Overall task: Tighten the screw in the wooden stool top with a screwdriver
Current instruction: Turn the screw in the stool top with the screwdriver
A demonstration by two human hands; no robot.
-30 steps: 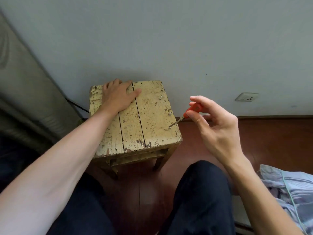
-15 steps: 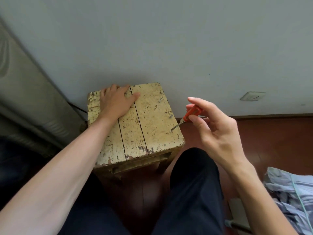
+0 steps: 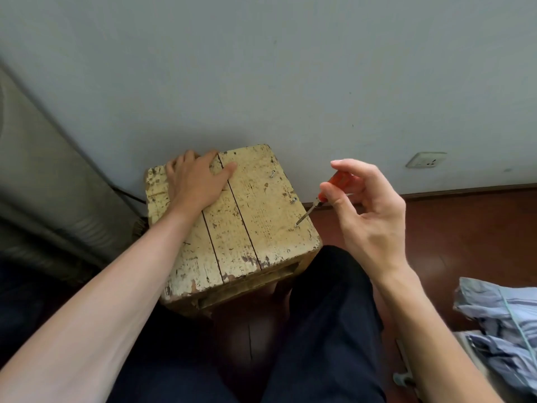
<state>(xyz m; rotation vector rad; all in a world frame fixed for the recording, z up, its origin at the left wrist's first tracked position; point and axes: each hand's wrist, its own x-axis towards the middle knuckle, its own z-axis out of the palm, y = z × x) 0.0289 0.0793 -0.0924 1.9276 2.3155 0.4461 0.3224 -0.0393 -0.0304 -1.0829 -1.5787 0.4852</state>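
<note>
Right hand [image 3: 374, 216] is pinching the screwdriver [image 3: 309, 211], tip sitting on the screw [image 3: 296, 225] at the near-right edge of the stool top [image 3: 267, 216]. Left hand [image 3: 197, 181], fingers flat, is pressing the far-left planks. Worth pushing down along the screw's axis while twisting.

The wooden stool top [image 3: 232, 216] is pressed by the left hand [image 3: 194, 181], laid flat with fingers spread over its far left corner. An orange-handled screwdriver [image 3: 312, 206] is pinched in the fingertips of the right hand [image 3: 369, 210], just off the stool top's right edge, with its tip set at a screw [image 3: 296, 225] near that edge. A second screw [image 3: 293, 200] and a third screw [image 3: 272, 173] are seen farther back along the same edge.
</note>
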